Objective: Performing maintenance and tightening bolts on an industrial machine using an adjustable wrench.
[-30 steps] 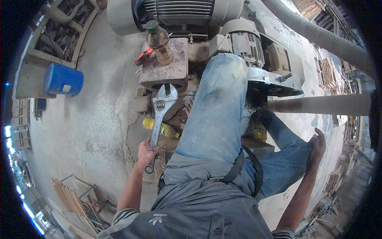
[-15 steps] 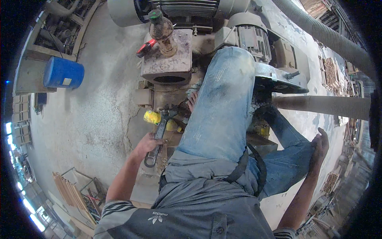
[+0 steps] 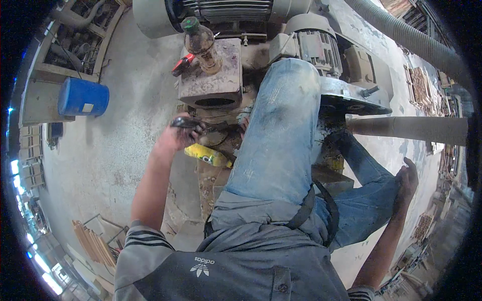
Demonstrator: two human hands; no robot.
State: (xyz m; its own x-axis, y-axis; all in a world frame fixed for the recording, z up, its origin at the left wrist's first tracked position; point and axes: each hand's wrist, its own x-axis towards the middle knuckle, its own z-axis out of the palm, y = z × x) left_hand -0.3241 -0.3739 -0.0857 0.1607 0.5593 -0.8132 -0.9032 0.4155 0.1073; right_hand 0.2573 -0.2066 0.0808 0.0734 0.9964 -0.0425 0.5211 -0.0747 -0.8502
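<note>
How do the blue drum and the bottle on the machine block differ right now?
The blue drum lies on its side on the concrete floor; the bottle stands upright on the machine block. The drum is opaque blue, the bottle clear brownish with a green cap. Neither hand touches them.

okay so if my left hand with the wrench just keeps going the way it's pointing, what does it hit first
Most likely the grimy machine fitting just beyond the wrench held in your left hand, below the rusty block. Depth is unclear, so the wrench may already touch it.
</note>
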